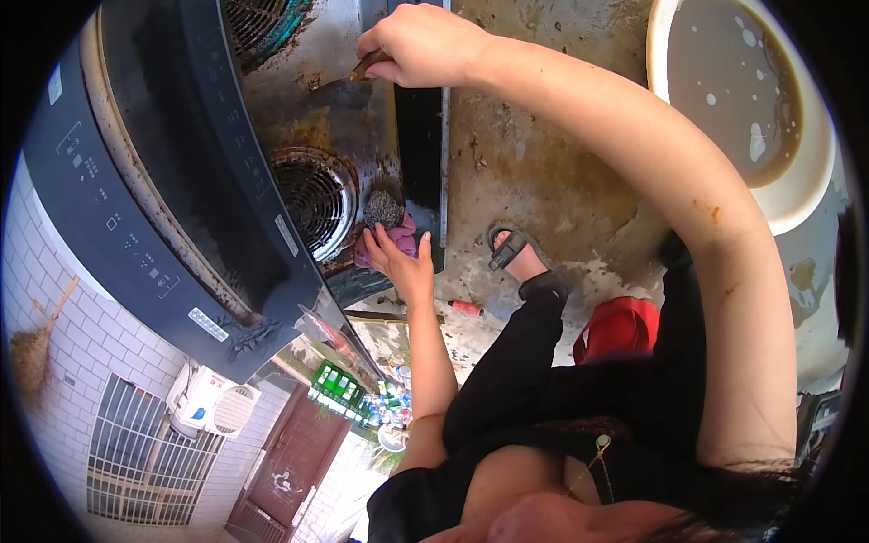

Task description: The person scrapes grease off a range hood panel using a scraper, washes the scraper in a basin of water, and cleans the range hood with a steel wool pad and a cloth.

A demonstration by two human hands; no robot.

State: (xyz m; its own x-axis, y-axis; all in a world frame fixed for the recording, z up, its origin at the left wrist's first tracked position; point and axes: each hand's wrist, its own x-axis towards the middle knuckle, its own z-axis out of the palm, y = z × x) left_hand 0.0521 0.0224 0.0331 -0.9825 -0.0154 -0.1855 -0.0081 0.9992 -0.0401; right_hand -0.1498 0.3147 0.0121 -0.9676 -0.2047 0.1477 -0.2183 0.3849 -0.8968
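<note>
My right hand (425, 45) is closed around the brown handle (369, 65) of a thin-bladed tool, possibly a scraper or knife. The blade points left, at the greasy metal underside of a range hood (312, 122). My left hand (403, 262) rests with fingers spread on a pink cloth (421, 237) at the hood's edge. A steel wool scrubber (385, 209) lies against that cloth, just beyond the fingertips. Beside it is a round fan grille (317, 204) with brown grime. A second grille (262, 27) shows at the top.
A white basin (819, 185) of murky water stands at the right. The hood's black glass panel (136, 226) tilts up on the left. On the wet, stained floor (561, 154) lie a small red item (466, 309) and a red object (625, 326) near my sandalled foot (525, 262).
</note>
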